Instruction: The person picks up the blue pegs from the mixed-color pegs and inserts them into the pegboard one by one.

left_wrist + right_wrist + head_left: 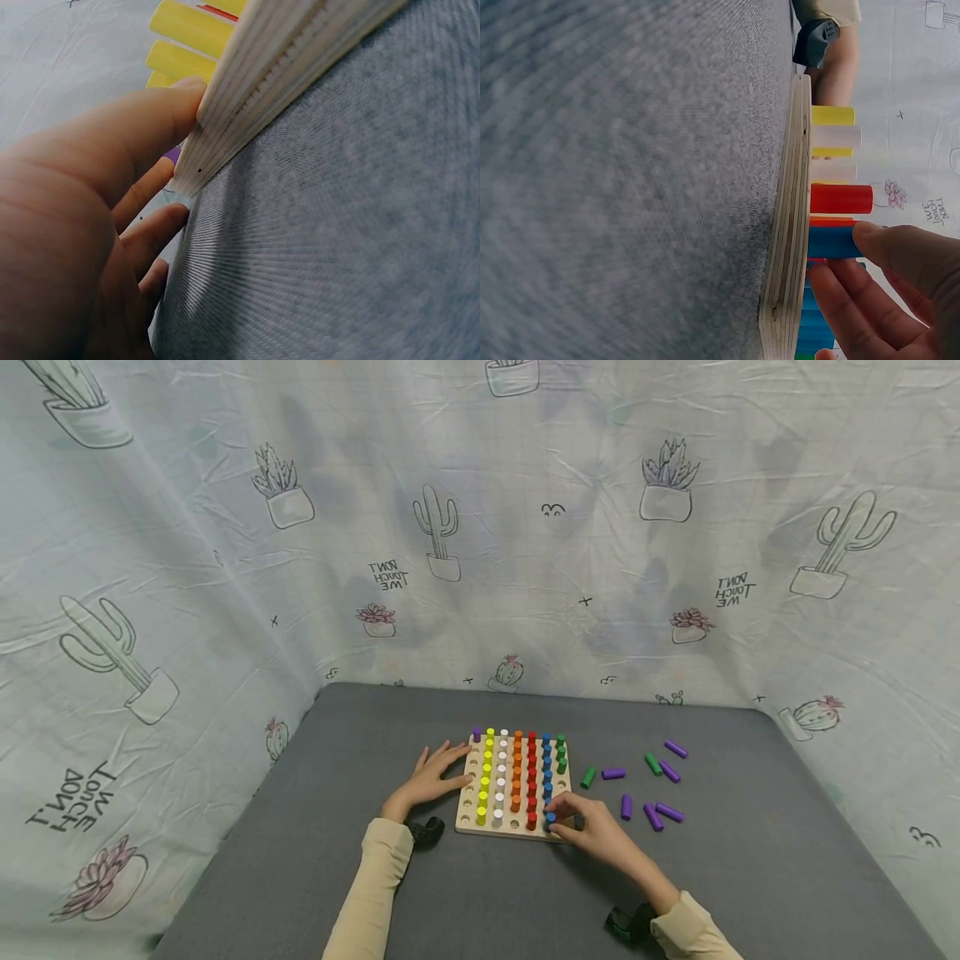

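A wooden pegboard on the table carries columns of coloured pegs: yellow, white, orange, red, blue and green, with one purple peg at the far left corner. My right hand pinches a blue peg between thumb and fingers at the near end of the blue column; in the right wrist view it stands against the board's face, its base level with the neighbouring red peg. My left hand rests on the board's left edge, fingers spread, its thumb touching the edge in the left wrist view.
Right of the board lie several loose purple pegs and a few green pegs on the grey table. The left column shows bare holes; one hole shows in the orange column. A patterned curtain hangs behind.
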The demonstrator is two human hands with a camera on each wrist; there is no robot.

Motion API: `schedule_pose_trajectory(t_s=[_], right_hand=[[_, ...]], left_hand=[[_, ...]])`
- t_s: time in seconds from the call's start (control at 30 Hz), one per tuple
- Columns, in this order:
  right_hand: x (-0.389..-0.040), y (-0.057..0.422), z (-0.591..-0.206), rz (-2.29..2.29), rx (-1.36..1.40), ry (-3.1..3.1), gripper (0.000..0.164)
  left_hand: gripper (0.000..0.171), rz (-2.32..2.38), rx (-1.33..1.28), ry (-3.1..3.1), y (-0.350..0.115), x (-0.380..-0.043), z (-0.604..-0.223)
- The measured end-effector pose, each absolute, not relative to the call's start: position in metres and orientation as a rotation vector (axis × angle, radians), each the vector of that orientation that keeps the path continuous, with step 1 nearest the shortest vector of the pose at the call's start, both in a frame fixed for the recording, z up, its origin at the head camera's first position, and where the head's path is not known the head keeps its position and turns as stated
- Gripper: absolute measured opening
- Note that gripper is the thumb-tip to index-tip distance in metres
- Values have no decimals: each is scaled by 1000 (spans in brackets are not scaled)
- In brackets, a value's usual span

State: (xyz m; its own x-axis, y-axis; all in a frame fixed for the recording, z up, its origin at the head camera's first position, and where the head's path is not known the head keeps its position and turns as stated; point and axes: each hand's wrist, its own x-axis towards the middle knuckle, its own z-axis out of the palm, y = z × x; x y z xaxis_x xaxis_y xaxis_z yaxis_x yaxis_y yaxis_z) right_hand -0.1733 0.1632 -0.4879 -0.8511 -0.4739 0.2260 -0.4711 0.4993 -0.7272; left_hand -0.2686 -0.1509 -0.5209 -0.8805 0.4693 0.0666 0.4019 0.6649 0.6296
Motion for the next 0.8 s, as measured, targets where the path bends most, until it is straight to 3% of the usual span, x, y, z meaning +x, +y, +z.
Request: schedule_pose_trajectory(t_s=[0.8], right_hand=[[-181,184,-480,-1232,-931,2810,20]], left_hand=[[62,1031,747,2727,-153,-269,-519]])
